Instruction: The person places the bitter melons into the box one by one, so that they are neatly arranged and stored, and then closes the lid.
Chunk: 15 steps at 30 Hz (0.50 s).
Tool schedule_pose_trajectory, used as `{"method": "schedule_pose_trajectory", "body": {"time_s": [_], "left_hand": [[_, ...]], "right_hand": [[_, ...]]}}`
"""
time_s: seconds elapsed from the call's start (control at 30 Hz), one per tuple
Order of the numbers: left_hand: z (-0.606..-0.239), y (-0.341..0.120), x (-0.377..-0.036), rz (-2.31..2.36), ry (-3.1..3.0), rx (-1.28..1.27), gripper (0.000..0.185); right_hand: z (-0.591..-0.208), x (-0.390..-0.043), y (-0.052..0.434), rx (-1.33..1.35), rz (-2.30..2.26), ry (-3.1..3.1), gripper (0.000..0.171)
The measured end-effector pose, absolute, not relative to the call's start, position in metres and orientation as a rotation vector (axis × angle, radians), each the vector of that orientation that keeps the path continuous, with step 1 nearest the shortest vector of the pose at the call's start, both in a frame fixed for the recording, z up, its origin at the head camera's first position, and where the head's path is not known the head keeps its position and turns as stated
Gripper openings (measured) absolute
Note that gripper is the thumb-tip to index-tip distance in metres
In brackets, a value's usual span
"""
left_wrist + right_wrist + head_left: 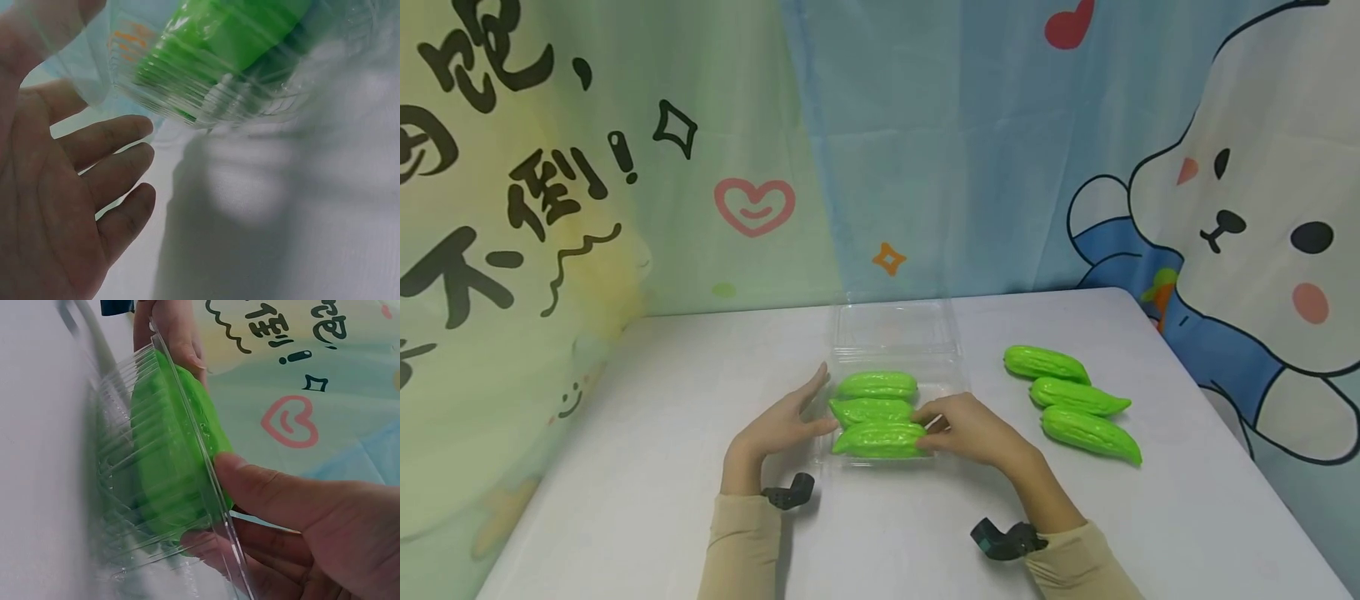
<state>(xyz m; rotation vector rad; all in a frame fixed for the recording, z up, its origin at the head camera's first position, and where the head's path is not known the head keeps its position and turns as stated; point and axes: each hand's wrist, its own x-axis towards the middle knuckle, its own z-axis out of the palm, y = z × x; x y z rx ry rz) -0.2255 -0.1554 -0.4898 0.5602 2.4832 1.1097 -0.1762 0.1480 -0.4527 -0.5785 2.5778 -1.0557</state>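
Three bright green toy bitter melons lie side by side in a clear plastic clamshell box (946, 379), its lid (891, 329) standing open at the back. At the right end of the nearest bitter melon (880, 442), my right hand (973, 429) pinches it, the thumb on its upper side and the fingers bent at its end inside the rim. My left hand (778, 425) is at the box's left side, fingers spread and extended, thumb beside the rim. In the left wrist view its palm (50, 187) holds nothing. Behind the near one are the middle (868, 412) and back (878, 384) bitter melons.
To the right of the box, three more bitter melons (1078, 397) lie in a slanted row on the white table (662, 417). A printed curtain (940, 150) hangs behind the table and along its sides. Each wrist wears a small black camera (1009, 540).
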Motion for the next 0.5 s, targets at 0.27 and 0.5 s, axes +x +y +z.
{"method": "schedule_pose_trajectory", "body": {"time_s": [0.27, 0.5], "left_hand": [[-0.4887, -0.1534, -0.2248, 1.117, 2.483, 0.56, 0.095], [-0.4914, -0.1528, -0.2262, 1.115, 2.489, 0.545, 0.097]], "right_hand": [[-0.4551, -0.1753, 0.1455, -0.599, -1.061, 2.576, 0.031], [-0.4551, -0.1731, 0.1414, -0.61, -0.986, 2.622, 0.032]]}}
